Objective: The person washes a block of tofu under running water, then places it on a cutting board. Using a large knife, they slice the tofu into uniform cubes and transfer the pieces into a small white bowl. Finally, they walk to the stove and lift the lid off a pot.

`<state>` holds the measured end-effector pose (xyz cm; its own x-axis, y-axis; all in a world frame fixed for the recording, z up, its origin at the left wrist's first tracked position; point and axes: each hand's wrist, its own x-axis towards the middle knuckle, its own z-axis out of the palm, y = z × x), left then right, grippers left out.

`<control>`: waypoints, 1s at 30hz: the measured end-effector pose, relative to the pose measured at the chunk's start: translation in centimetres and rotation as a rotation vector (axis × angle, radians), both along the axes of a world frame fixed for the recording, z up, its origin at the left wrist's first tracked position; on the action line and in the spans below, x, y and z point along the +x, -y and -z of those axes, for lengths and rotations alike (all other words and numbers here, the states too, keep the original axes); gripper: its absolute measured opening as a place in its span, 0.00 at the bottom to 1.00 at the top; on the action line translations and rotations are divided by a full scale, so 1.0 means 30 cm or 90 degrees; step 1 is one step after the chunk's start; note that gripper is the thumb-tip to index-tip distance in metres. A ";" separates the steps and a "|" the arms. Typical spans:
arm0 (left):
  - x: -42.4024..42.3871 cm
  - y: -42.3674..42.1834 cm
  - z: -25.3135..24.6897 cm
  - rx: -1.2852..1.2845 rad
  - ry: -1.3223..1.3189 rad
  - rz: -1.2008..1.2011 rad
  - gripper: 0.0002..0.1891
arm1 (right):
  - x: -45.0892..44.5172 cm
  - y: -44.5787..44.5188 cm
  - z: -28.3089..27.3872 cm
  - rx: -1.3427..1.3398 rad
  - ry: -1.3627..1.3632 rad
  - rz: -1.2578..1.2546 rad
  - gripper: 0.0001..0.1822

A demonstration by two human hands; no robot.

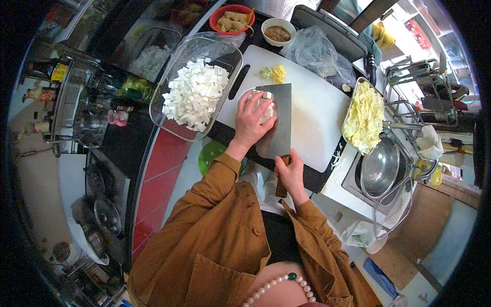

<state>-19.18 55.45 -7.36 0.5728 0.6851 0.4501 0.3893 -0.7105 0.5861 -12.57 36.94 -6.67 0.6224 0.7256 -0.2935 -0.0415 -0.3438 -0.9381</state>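
Observation:
My right hand grips the wooden handle of a cleaver, whose broad steel blade lies over a white cutting board. With fingers spread, my left hand rests over pale cubes beside the blade; they seem to sit in a round dish, partly hidden. What lies under the palm cannot be seen. Beyond the blade, a small heap of yellow shreds with pale green slices lies on the board.
Left of the board stands a wire-mesh basket of white cubes. A red basket, a white bowl and a plastic bag line the back. At right are a tray of cut cabbage and a sink with a metal basin.

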 end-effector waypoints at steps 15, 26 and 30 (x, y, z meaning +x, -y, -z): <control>0.042 -0.044 0.017 0.044 -0.040 0.027 0.28 | 0.071 0.131 -0.089 -0.112 0.077 0.039 0.09; 0.011 -0.044 0.006 0.042 -0.042 0.056 0.38 | 0.109 0.186 -0.069 -0.048 -0.037 0.100 0.06; 0.001 -0.094 0.053 0.021 -0.006 0.024 0.31 | 0.121 0.181 -0.079 -0.051 -0.079 0.128 0.06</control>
<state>-19.14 58.28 -8.95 0.6028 0.6473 0.4665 0.3669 -0.7441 0.5583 -8.92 31.51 -4.29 0.7077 0.5614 -0.4289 -0.2306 -0.3903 -0.8913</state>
